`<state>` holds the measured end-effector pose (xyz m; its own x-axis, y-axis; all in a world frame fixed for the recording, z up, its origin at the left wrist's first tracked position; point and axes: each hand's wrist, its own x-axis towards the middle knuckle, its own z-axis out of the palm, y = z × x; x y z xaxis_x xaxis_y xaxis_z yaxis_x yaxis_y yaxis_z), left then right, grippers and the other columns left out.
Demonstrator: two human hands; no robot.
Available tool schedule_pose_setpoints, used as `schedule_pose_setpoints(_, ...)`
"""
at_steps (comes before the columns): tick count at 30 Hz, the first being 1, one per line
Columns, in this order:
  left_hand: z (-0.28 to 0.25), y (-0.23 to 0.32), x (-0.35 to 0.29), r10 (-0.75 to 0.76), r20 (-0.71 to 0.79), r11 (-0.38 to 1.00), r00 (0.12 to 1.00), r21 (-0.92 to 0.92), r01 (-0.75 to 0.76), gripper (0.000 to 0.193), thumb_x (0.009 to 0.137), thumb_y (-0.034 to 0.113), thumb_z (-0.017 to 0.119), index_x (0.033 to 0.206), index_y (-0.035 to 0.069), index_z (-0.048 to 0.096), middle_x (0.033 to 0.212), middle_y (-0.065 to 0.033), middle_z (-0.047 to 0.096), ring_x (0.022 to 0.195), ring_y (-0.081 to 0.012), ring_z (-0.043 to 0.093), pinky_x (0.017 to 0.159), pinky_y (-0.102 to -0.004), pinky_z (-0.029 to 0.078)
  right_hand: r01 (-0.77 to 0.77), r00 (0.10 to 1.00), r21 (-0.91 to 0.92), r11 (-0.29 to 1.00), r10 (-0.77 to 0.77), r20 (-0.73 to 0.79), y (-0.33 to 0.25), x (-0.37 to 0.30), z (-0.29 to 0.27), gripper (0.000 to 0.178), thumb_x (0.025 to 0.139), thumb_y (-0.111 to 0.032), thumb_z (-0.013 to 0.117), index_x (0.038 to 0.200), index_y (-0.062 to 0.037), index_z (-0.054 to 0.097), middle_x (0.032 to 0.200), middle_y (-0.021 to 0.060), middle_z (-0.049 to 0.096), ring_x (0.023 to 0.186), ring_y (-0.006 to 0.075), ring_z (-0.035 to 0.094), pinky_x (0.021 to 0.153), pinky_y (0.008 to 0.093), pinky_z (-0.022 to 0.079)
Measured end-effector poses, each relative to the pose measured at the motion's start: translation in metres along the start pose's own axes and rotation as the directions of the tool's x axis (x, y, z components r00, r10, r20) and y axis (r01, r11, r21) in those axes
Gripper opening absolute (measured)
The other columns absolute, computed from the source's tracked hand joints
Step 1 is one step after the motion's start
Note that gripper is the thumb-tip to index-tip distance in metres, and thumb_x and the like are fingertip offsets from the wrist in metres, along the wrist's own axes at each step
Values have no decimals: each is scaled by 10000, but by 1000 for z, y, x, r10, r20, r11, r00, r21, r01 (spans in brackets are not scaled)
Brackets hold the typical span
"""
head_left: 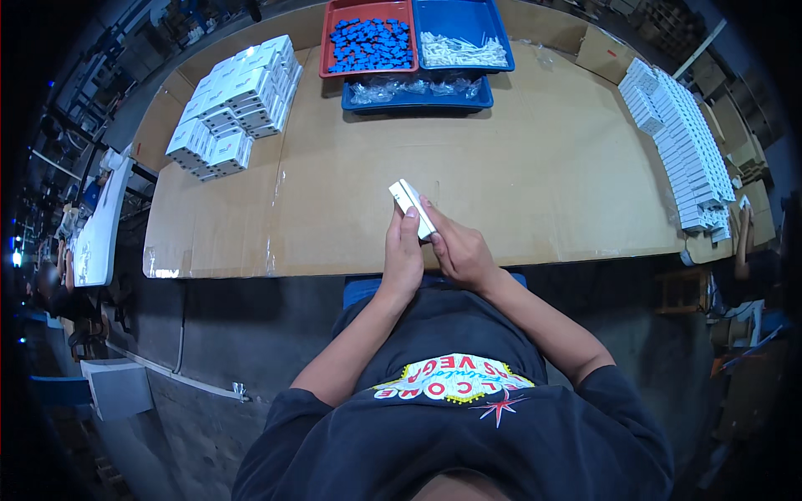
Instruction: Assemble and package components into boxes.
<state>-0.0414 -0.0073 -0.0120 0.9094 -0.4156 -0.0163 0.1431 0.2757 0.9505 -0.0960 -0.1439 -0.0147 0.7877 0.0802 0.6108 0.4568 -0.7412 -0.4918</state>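
Both hands hold a small white box point(408, 200) above the near edge of the cardboard-covered table point(535, 167). My left hand point(402, 255) grips it from the left with the thumb against its side. My right hand point(459, 249) wraps it from the right, fingers on its long face. The box points away from me, tilted to the left.
At the far side stand a red tray of blue parts point(368, 42), a blue tray of white parts point(463, 46) and a blue tray of clear bags point(416, 90). White boxes are stacked at the far left point(237, 104) and in rows along the right point(685, 146).
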Motion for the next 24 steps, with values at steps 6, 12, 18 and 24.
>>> schedule_pose_setpoints(6, 10, 23, 7, 141, 96, 990, 985, -16, -140, 709, 1032, 215, 505, 1650, 7, 227, 1463, -153, 489, 1339, -230, 506, 1154, -349, 379, -107, 992, 308, 945, 83, 92, 5, 7, -38, 445, 1084, -137, 531, 1503, 12, 510, 1555, 246, 508, 1388, 313, 568, 1092, 409, 510)
schedule_pose_setpoints(12, 16, 26, 4, 245, 281, 954, 928, 102, -283, 1078, 805, 127, 702, 1683, 25, 84, 1575, -206, 383, 1471, -340, 420, 1237, -437, 320, -626, 694, 740, 245, 607, 386, -8, 11, -55, 456, 1106, -283, 564, 1475, -15, 551, 1403, 127, 616, 1259, 203, 609, 1025, 323, 529)
schedule_pose_setpoints(18, 11, 17, 7, 271, 430, 829, 861, 351, -436, 1036, 817, 107, 692, 1682, 51, 124, 1659, -201, 328, 1532, -327, 367, 1279, -464, 269, -608, 695, 750, 260, 632, 343, -17, 11, -62, 498, 1088, -294, 599, 1483, 5, 538, 1307, 99, 632, 1150, 144, 617, 956, 306, 540)
schedule_pose_setpoints(24, 15, 27, 4, 289, 422, 795, 859, 393, -461, 1011, 874, 318, 797, 1640, -23, 231, 1555, -254, 397, 1469, -375, 419, 1214, -448, 337, -593, 652, 794, 133, 658, 377, -23, 7, -60, 497, 1077, -253, 608, 1493, 2, 510, 1250, 82, 639, 1119, 124, 613, 916, 289, 537)
